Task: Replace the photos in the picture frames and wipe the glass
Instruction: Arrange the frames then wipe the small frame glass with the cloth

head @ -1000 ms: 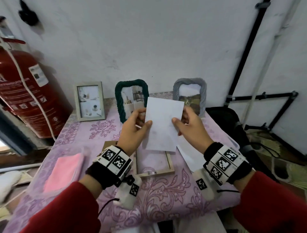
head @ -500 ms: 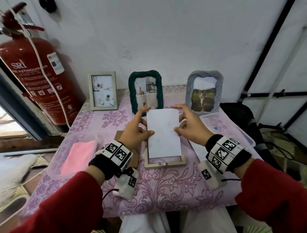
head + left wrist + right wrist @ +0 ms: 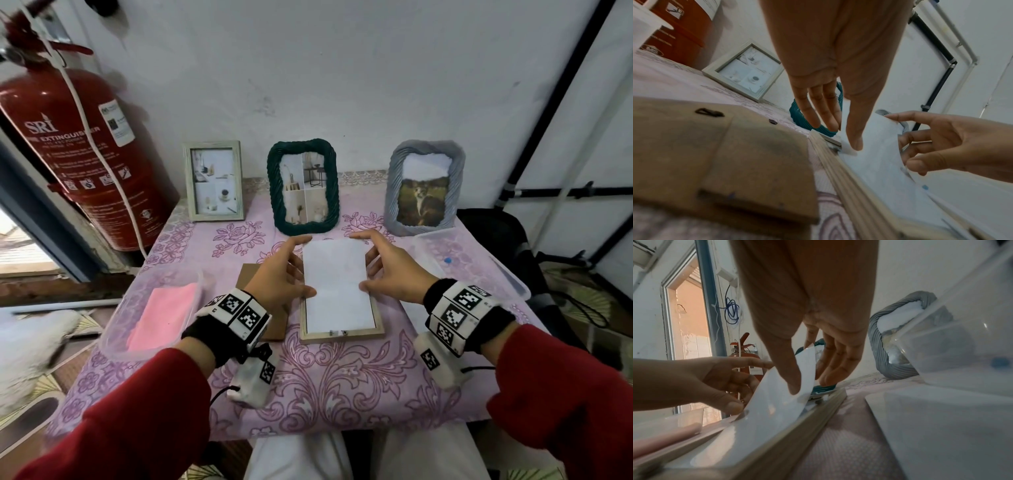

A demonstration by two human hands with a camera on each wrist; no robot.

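Observation:
A white-backed photo [image 3: 337, 284] slopes down into a wooden picture frame [image 3: 342, 334] that lies face down mid-table. Its near end sits inside the frame and its far end is raised. My left hand [image 3: 291, 270] pinches the photo's left edge, thumb on top and fingers beneath. On the opposite edge my right hand [image 3: 376, 263] pinches it the same way. The left wrist view shows the thumb of my left hand [image 3: 838, 113] on the photo [image 3: 875, 154]. The right wrist view shows my right hand [image 3: 813, 361] bending the photo [image 3: 777, 402]. The brown backing board [image 3: 260, 301] lies left of the frame.
Three frames stand against the wall: a white one [image 3: 214, 180], a green rope one [image 3: 303, 186] and a grey one [image 3: 423, 186]. A clear box with a pink cloth [image 3: 161, 308] sits left, a second clear box [image 3: 479, 267] right. A red fire extinguisher [image 3: 78, 154] stands beside the table.
Both hands have brought the photo down from mid-air to the lying frame. Its near end now sits inside the frame.

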